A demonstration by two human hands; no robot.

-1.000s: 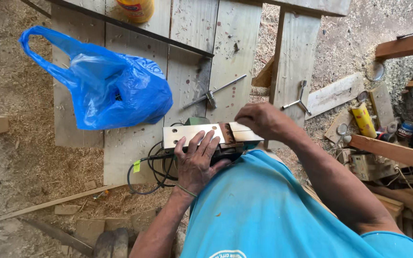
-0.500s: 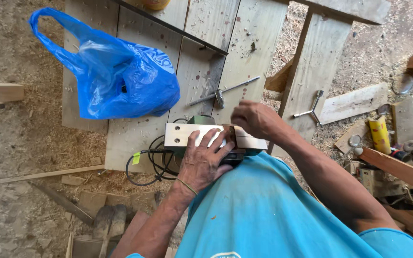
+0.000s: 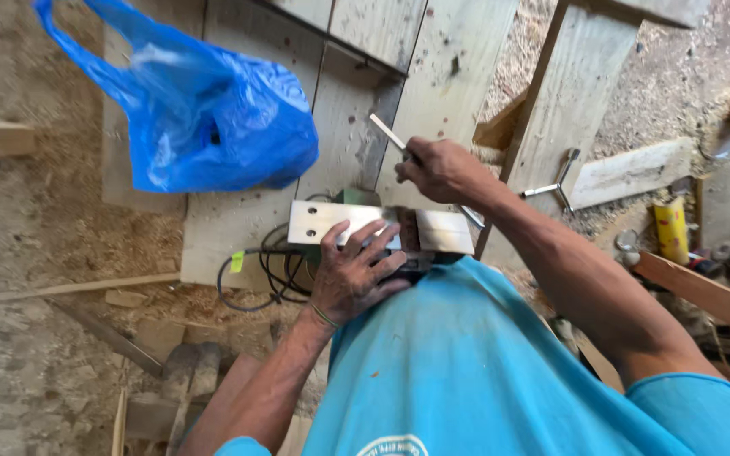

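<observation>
An electric hand planer (image 3: pixel 331 221) lies upside down on the plank bench, its shiny metal sole plate facing up and its green body partly hidden below. My left hand (image 3: pixel 355 274) presses flat on the sole plate, fingers spread over it. My right hand (image 3: pixel 441 171) is closed around a thin metal T-shaped wrench (image 3: pixel 389 133), lifted just above the planer's far edge. The planer's black cord (image 3: pixel 259 274) coils at the bench's near edge with a small yellow tag on it.
A blue plastic bag (image 3: pixel 213 127) sits on the wooden planks (image 3: pixel 458 51) to the left. A second T-shaped wrench (image 3: pixel 555 184) lies on a plank at right. Sawdust covers the ground; a yellow container (image 3: pixel 672 230), wood offcuts and a long batten (image 3: pixel 703 291) lie to the right.
My right hand left the planer's right end, picked up the metal wrench that lay on the planks, and now holds it raised. My left hand stays on the sole plate.
</observation>
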